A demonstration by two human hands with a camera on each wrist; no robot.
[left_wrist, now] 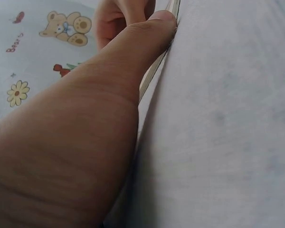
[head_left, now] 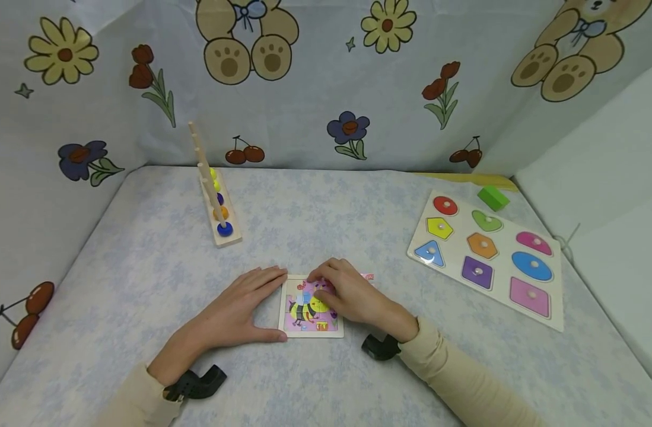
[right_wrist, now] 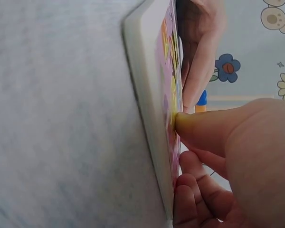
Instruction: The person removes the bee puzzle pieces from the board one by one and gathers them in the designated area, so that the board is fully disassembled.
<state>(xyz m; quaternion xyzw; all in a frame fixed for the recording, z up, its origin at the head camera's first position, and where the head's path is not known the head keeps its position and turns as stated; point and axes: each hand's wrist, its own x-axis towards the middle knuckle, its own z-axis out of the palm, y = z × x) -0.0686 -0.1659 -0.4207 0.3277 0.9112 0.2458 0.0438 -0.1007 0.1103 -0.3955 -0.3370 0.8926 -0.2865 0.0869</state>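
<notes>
A small jigsaw puzzle (head_left: 302,335) in a pale frame lies flat on the table, showing a yellow-and-black bee on pink. My left hand (head_left: 235,311) rests along its left side, fingers stretched to the upper left corner and thumb at the lower left. Over the puzzle's upper right part is my right hand (head_left: 352,293), its fingers bent. In the right wrist view the right thumb (right_wrist: 199,128) touches the picture face while the other fingers (right_wrist: 192,190) are bent at the far edge. Whether a piece is pinched between them is hidden.
Back left stands a wooden peg stand (head_left: 229,239) with coloured beads. To the right lies a white shape board (head_left: 419,234) with knobbed pieces, a green block (head_left: 493,198) beside it. A pink-and-white strip (head_left: 368,276) shows behind the right hand. Patterned cloth (head_left: 304,130) hangs at the back.
</notes>
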